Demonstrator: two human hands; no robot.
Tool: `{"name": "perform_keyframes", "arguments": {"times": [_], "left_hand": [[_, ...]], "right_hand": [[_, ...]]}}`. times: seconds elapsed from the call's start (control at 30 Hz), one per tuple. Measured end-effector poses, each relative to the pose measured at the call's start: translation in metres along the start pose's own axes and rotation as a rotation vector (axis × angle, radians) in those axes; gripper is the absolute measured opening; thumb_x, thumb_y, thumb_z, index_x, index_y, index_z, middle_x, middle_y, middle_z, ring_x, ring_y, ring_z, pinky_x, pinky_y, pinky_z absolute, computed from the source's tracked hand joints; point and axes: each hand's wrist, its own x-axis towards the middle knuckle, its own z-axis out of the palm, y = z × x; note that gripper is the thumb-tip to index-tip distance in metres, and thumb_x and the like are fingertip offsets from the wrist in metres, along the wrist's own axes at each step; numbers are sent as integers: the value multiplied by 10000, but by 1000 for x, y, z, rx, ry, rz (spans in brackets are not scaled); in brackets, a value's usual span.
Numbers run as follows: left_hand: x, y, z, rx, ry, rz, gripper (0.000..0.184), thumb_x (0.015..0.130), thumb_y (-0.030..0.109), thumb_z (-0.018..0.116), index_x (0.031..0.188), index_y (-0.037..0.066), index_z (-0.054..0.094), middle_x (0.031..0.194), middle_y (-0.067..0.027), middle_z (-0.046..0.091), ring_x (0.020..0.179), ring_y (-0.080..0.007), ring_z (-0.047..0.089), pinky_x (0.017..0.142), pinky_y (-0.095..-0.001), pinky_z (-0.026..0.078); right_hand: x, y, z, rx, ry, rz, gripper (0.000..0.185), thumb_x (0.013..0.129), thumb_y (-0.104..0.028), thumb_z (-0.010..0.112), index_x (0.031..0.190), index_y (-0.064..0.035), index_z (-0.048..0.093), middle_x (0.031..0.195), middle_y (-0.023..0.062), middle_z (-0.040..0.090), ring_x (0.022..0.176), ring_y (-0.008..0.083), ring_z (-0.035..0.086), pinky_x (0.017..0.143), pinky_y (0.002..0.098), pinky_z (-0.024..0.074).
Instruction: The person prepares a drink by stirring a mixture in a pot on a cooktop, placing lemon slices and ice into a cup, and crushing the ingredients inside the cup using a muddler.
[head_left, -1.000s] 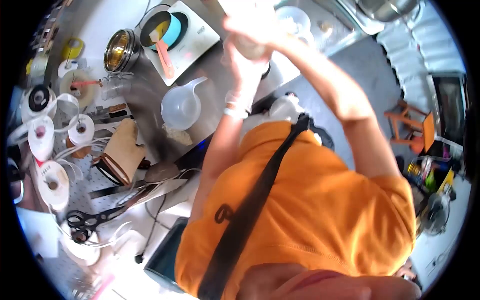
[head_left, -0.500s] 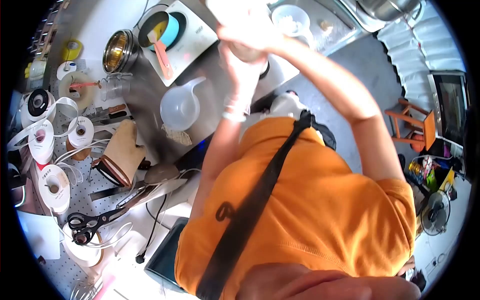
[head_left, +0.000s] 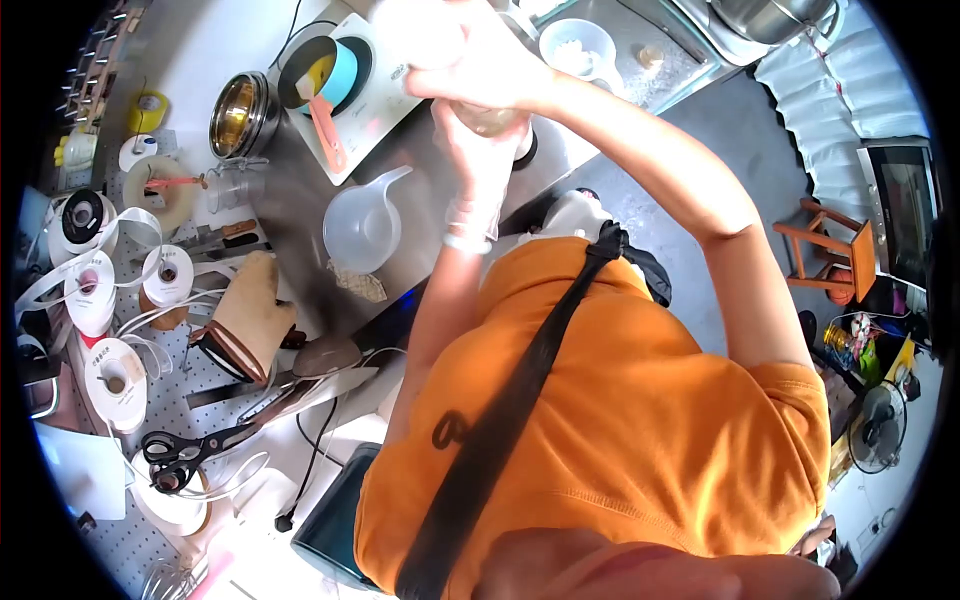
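Observation:
At the top of the head view, my left hand (head_left: 478, 155) is wrapped round the lower part of a rounded, see-through container (head_left: 492, 120). Its kind is hard to make out. Just above, my right hand (head_left: 495, 70) is closed on a white round thing (head_left: 418, 35), washed out by bright light. Whether the white thing is part of the container, I cannot tell. Below my hands on the metal counter (head_left: 300, 215) stands a translucent measuring jug (head_left: 362, 228). A blue pan (head_left: 342, 72) with a pink-handled spatula (head_left: 326, 130) in it sits on a white hot plate (head_left: 385, 105).
Metal bowls (head_left: 240, 115) stand left of the hot plate. Ribbon spools (head_left: 115, 385), an oven mitt (head_left: 250, 315) and black scissors (head_left: 185, 455) lie on the pegboard side. A white tub (head_left: 578, 48) holding white pieces is at upper right. A wooden stool (head_left: 830, 250) stands on the floor.
The white thing and my right hand have shifted left. The container shows slightly lower between my hands. The whole view has drifted slightly; the counter things have not been moved.

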Motion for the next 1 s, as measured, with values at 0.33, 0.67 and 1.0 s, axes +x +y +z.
{"name": "perform_keyframes", "arguments": {"times": [0.33, 0.67, 1.0], "left_hand": [[3, -6, 8, 122, 110, 137, 805, 535, 148, 871, 1190, 1, 427, 1095, -191, 558, 1008, -311, 569, 893, -397, 457], [4, -24, 6, -66, 49, -13, 807, 542, 115, 861, 1206, 7, 416, 1122, -169, 553, 1032, -299, 561, 903, -405, 453], [-3, -5, -1, 65, -64, 38, 776, 654, 90, 826, 1263, -5, 354, 1215, -142, 485, 1113, -232, 481, 972, -368, 383]], "right_hand": [[-3, 13, -25, -152, -4, -54, 375, 654, -102, 647, 1002, 35, 608, 848, 102, 624, 762, 166, 589, 732, 305, 489], [0, 20, -13, -48, -41, 21, 285, 636, -102, 690, 876, 34, 619, 748, 58, 628, 685, 111, 574, 645, 269, 490], [51, -58, 7, 32, -132, -431, 190, 652, -30, 639, 821, 43, 592, 715, 95, 625, 614, 112, 546, 559, 253, 463]]}}
